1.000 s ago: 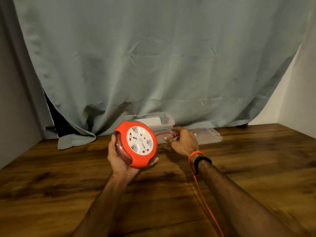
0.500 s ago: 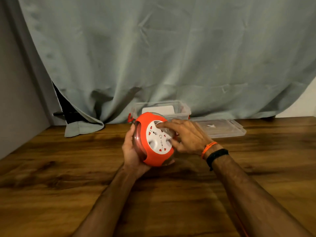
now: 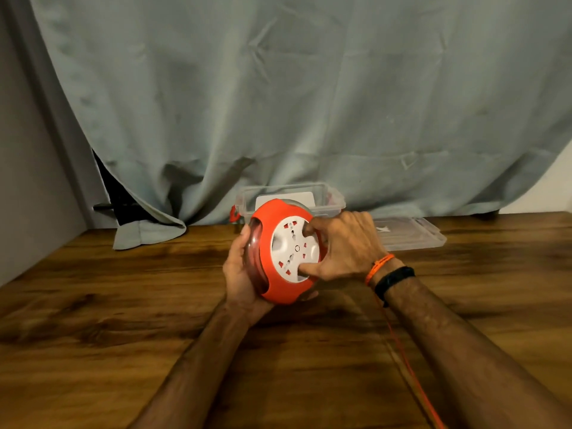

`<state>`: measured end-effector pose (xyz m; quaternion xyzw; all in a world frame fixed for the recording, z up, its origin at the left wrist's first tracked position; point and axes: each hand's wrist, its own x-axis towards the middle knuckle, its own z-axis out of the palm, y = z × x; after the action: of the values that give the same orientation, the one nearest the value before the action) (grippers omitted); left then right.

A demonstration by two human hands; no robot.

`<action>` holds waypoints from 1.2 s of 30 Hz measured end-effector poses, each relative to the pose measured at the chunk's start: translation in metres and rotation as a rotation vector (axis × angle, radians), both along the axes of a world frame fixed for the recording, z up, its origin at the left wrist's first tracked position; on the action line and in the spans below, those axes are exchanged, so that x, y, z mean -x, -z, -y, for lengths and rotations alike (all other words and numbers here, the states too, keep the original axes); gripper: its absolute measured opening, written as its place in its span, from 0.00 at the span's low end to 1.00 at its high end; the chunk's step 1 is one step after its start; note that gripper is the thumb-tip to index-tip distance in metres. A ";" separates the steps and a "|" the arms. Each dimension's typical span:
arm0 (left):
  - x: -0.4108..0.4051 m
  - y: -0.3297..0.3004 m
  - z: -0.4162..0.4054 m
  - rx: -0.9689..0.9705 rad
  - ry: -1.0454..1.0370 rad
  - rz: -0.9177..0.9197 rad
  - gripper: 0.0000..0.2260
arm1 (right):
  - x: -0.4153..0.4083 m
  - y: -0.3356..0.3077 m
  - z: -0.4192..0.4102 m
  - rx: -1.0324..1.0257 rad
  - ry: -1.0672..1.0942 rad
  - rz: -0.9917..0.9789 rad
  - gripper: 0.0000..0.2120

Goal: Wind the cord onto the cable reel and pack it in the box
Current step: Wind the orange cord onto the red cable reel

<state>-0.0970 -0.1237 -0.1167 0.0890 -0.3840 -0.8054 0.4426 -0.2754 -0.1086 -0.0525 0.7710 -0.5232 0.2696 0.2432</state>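
We are holding the cable reel (image 3: 286, 252) up over the middle of the table (image 3: 93, 305), its white socket face turned toward us. Our left hand (image 3: 240, 274) is cupping the clear back shell from behind and below, fingers wrapped narrowly around the rim. Our right hand (image 3: 343, 246) is pressing on the white disc, with one finger in a recess near the top and the thumb in a recess near the bottom, closed onto the disc and not onto the cord.

The cord (image 3: 408, 370) is trailing from under our right wrist toward the near edge of the table, so plenty is judged to be left outside the reel. The winding step seems to be only beginning.

To do it well, we are aiming to keep the left hand steady as an anchor while the right hand is turning the disc in even strokes. We are probably needing to keep the right forearm clear of the loose cord, since it is running just beneath the wrist and could snag on the wrist bands (image 3: 387, 270). Letting the cord feed in straight should spare us kinks.

The clear box (image 3: 335, 201) is waiting at the far edge of the table, just behind the reel, with its lid (image 3: 411, 235) lying beside it to the right.
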 end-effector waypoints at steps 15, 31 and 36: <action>0.008 -0.003 0.001 0.108 -0.116 -0.098 0.30 | -0.017 0.023 -0.003 -0.200 0.053 0.488 0.33; 0.002 0.002 0.001 -0.017 0.157 0.026 0.35 | 0.011 -0.002 -0.015 -0.109 -0.109 -0.063 0.32; 0.004 0.003 0.000 0.006 0.182 0.029 0.34 | 0.006 0.001 -0.016 0.012 -0.008 -0.119 0.30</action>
<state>-0.1006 -0.1236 -0.1199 0.0641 -0.3994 -0.8398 0.3621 -0.2818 -0.0928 -0.0538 0.7862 -0.5031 0.2275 0.2775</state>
